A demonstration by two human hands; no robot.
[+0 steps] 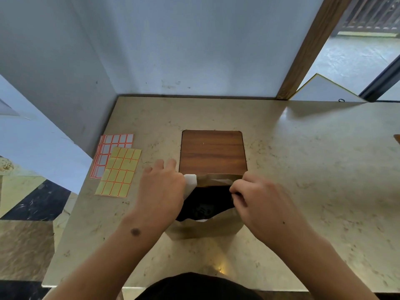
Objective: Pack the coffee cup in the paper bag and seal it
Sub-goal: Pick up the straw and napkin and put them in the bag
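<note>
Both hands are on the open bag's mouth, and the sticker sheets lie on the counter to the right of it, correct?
Not quite. The head view shows the sticker sheets left of the paper bag; both hands, left and right, are on its open mouth.

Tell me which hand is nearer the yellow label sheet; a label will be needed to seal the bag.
Left. The left hand holds the paper bag's left rim, just right of the yellow label sheet. The right hand pinches the bag's right rim, farther away.

Brown paper bag [203,231], yellow sticker sheet [119,172], wood-grain board [212,151].
</note>
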